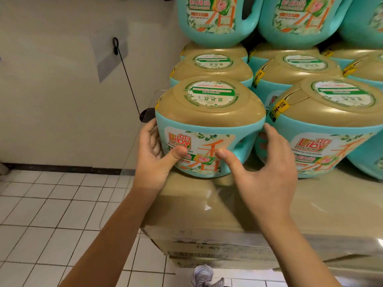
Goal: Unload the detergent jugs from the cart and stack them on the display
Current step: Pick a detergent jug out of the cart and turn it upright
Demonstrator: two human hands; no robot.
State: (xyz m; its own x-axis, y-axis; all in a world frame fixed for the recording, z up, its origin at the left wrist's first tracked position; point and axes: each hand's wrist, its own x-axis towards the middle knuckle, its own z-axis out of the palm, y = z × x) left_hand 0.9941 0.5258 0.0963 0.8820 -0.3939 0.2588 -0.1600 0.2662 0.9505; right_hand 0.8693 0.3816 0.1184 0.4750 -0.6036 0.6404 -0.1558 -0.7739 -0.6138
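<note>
The left hand (153, 156) and right hand (267, 164) hug the jug (209, 127) with curled fingers; slide it back gently, straight.

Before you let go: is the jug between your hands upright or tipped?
Upright: the jug has its gold cap on top and its base resting on the carton.

Teal detergent jugs (210, 129) stand in rows on the cardboard-box display (207, 214).
</note>
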